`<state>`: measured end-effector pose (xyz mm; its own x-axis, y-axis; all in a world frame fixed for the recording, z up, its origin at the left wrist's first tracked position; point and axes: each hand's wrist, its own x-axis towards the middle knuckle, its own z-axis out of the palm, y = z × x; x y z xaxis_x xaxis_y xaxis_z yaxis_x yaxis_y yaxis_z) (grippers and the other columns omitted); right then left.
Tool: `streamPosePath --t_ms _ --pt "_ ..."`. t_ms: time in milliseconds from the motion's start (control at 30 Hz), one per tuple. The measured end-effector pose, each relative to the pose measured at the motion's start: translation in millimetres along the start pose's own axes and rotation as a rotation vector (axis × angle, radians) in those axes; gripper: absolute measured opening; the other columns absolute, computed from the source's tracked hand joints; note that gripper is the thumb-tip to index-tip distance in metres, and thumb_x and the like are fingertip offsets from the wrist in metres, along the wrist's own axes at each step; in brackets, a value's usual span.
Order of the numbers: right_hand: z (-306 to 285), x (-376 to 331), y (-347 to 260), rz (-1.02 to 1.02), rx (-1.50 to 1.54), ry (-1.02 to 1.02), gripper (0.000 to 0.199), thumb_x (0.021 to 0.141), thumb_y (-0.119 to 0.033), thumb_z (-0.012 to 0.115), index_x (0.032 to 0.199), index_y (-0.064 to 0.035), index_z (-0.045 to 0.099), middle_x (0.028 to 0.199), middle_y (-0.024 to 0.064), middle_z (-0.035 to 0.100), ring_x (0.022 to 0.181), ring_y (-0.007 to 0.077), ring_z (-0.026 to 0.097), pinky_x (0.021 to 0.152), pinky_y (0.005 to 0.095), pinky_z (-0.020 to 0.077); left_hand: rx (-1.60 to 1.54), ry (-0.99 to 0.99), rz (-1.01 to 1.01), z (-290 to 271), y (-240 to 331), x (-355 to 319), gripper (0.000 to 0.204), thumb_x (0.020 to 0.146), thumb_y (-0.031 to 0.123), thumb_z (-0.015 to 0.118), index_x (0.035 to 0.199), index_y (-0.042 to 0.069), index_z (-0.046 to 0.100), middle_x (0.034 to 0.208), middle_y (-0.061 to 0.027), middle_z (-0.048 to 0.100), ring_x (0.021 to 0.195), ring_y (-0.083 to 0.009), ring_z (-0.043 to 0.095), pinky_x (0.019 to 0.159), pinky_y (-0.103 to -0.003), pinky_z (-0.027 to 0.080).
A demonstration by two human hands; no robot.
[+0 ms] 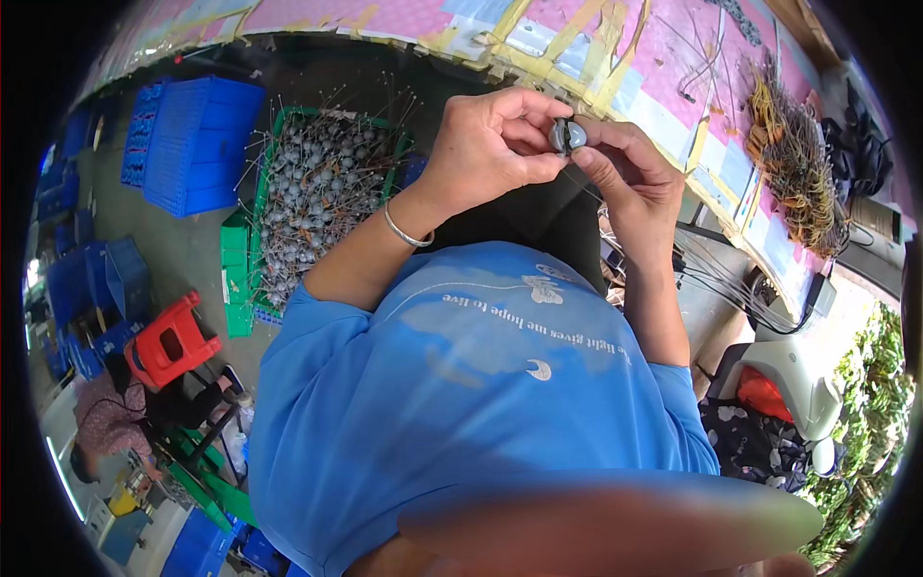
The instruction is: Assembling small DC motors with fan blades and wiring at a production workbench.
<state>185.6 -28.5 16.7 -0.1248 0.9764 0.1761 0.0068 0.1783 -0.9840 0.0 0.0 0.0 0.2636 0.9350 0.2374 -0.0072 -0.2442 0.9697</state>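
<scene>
Grey piece (578,136) — partly hidden by fingers (529,102), pink table (663,62) — cut off above, brown shape (615,529) blurred below

The pink table (663,62) carries bundled strands (796,168), probably wires.

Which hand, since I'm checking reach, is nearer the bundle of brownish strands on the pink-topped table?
Right. The right hand is to the left of the bundle in view; the left hand is farther left.

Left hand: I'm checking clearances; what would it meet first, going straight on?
The left hand would first meet the small grey round piece both hands seem to hold, then likely the right hand; depth is unclear.
</scene>
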Motion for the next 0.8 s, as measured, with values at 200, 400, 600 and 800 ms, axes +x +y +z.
streamPosePath --t_ms 200,400,600,800 --pt "1.3 -1.1 7.1 0.166 -0.148 0.038 0.019 0.084 0.006 0.069 0.103 0.0034 0.071 0.093 0.005 0.068 0.087 0.0105 0.064 0.08 0.0239 0.0527 0.26 0.006 0.139 4.6 -2.3 -2.5 0.032 0.067 -0.003 0.076 0.097 0.0 0.066 0.076 -0.0098 0.07 0.066 -0.0139 0.07 0.059 -0.024 0.055" --pt "2.4 3.2 13.1 0.085 -0.227 0.018 0.021 0.083 0.006 0.07 0.105 0.0031 0.071 0.092 0.0055 0.07 0.083 0.0097 0.064 0.077 0.0221 0.0525 0.445 0.076 0.304 10.2 -6.2 -0.7 0.035 0.067 -0.004 0.076 0.1 0.0 0.067 0.08 -0.0071 0.07 0.069 -0.0135 0.072 0.061 -0.023 0.058" --pt "-13.3 6.6 14.5 0.17 0.09 0.099 0.024 0.093 -0.013 0.065 0.11 0.0031 0.069 0.099 0.0089 0.071 0.092 0.0139 0.065 0.088 0.0291 0.0501 0.278 -0.09 0.056 6.7 4.7 10.9 0.043 0.076 -0.005 0.074 0.117 0.004 0.067 0.1 -0.0086 0.072 0.081 -0.0119 0.071 0.072 -0.025 0.059" --pt "-21.8 3.0 45.2 0.273 0.642 -0.021 0.034 0.095 -0.014 0.061 0.123 0.0067 0.059 0.108 0.0146 0.068 0.097 0.0216 0.066 0.09 0.0338 0.0516 -0.013 -0.085 0.058 22.3 -5.2 8.5 0.041 0.078 -0.005 0.073 0.118 0.003 0.066 0.098 -0.0053 0.072 0.086 -0.0122 0.07 0.074 -0.024 0.058"
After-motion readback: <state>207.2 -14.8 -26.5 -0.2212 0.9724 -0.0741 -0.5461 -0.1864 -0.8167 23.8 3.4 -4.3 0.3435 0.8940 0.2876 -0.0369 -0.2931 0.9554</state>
